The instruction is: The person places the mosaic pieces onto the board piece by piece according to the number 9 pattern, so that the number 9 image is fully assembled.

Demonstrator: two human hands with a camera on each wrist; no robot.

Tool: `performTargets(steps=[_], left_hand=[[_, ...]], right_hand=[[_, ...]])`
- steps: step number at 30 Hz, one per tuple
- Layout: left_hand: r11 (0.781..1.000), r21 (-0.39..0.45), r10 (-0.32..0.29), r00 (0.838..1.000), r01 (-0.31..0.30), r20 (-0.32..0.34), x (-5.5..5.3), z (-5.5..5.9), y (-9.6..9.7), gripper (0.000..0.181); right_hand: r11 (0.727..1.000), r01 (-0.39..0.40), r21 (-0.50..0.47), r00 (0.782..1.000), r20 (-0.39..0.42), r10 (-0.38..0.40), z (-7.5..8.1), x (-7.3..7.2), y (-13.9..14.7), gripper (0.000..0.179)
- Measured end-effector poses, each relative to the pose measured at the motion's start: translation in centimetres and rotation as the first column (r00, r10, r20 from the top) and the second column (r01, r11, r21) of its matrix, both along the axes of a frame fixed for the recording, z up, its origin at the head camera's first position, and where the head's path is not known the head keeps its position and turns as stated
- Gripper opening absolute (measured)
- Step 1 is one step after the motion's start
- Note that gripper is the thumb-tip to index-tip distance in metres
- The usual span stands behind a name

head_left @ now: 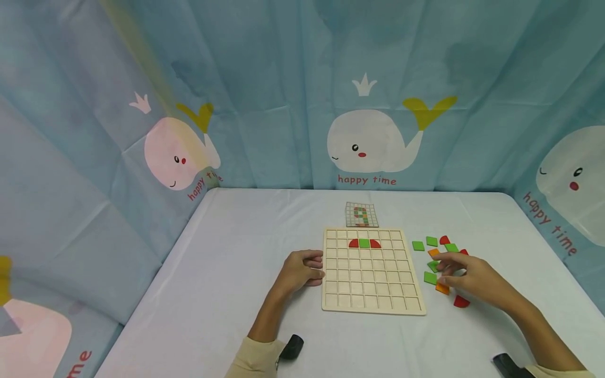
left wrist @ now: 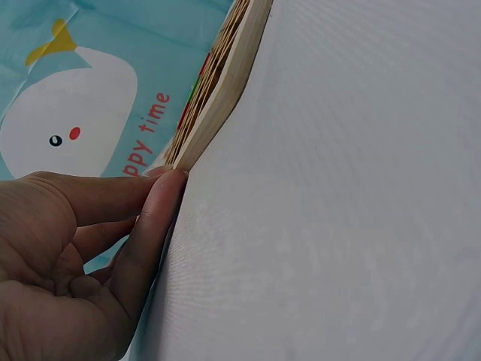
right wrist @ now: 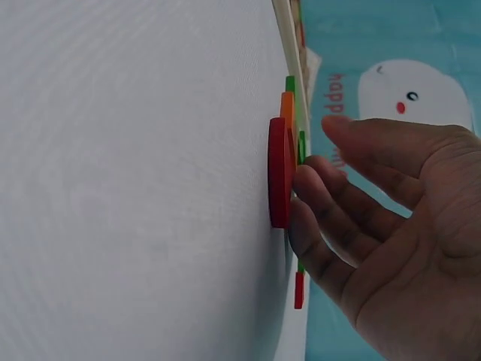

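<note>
Flat on the table lies a pale wooden grid board (head_left: 371, 287), with a green square tile (head_left: 364, 243) between two red quarter-round tiles (head_left: 353, 243) in an upper row. My left hand (head_left: 298, 272) touches the board's left edge with thumb and fingertips, which stand apart along it. Over loose tiles to the board's right is my right hand (head_left: 477, 281), thumb and forefinger spread and no tile visible between them. Beneath its fingers are green tiles (head_left: 429, 278) and an orange tile (head_left: 442, 289); a red tile (right wrist: 278, 173) shows beside the fingers in the right wrist view.
Beyond the board lies a small pattern card (head_left: 362, 214) with a coloured grid. More green tiles (head_left: 418, 245) and red tiles (head_left: 444, 240) are scattered behind the right hand. A blue curtain (head_left: 283, 147) with whales hangs around the white-covered table (head_left: 236, 247).
</note>
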State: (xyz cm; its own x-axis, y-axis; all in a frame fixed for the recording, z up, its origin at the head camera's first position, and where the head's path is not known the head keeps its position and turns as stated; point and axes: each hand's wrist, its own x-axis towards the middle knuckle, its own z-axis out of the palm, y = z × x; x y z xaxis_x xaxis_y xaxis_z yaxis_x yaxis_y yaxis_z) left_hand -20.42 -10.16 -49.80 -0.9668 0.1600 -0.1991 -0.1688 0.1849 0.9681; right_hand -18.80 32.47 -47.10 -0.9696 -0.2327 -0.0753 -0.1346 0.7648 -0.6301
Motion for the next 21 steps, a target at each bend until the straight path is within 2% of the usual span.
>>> performTargets(steps=[8, 21], left_hand=[[1.0, -0.004, -0.004, 1.0, 0.004, -0.003, 0.0, 0.0, 0.0, 0.058], [1.0, 0.01, 0.003, 1.0, -0.003, 0.007, -0.1, 0.0, 0.1, 0.058]], right_hand=[[1.0, -0.008, -0.006, 1.0, -0.027, 0.007, 0.0, -0.3, 0.7, 0.048], [0.997, -0.061, -0.045, 0.998, -0.017, 0.06, -0.2, -1.2, 0.9, 0.051]])
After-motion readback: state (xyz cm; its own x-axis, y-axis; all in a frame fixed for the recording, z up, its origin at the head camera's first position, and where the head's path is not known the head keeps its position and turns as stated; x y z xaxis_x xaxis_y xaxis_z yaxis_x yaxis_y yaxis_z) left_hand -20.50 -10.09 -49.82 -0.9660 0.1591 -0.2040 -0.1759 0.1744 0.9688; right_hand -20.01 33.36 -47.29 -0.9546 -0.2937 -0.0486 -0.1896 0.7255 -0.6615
